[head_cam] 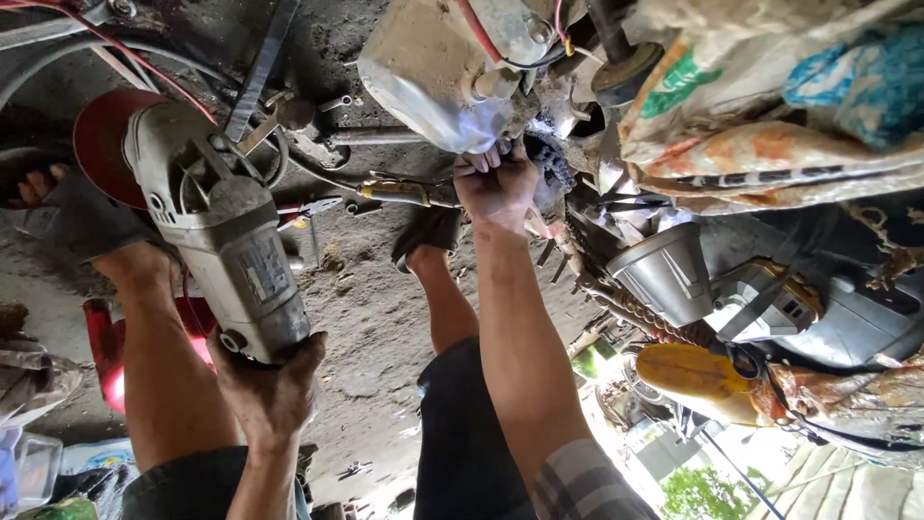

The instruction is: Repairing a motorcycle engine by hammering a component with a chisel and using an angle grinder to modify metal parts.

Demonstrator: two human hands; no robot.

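A: Fingers (289, 358) of the left hand (272, 390) are curled tight around the rear handle of the grey angle grinder (219, 231), which hangs in the air near the left knee, its red disc (99, 144) at the far end pointing away from the body

B: And the other one?

A: Right hand (496, 183) is reached out at arm's length, fingers (481, 160) bunched shut, pressed against the underside of a battered metal casing (433, 77) on the motorcycle. Whether they pinch something small there, I cannot tell

B: What lies around?

A: Yellow-handled pliers (399, 192) lie on the dirty concrete floor (366, 308), just left of that hand. A drive chain (626, 303) runs beside the forearm, with a grey engine cover (669, 274) next to it and patterned sacks (770, 116) piled on top. Both sandalled feet rest on the floor
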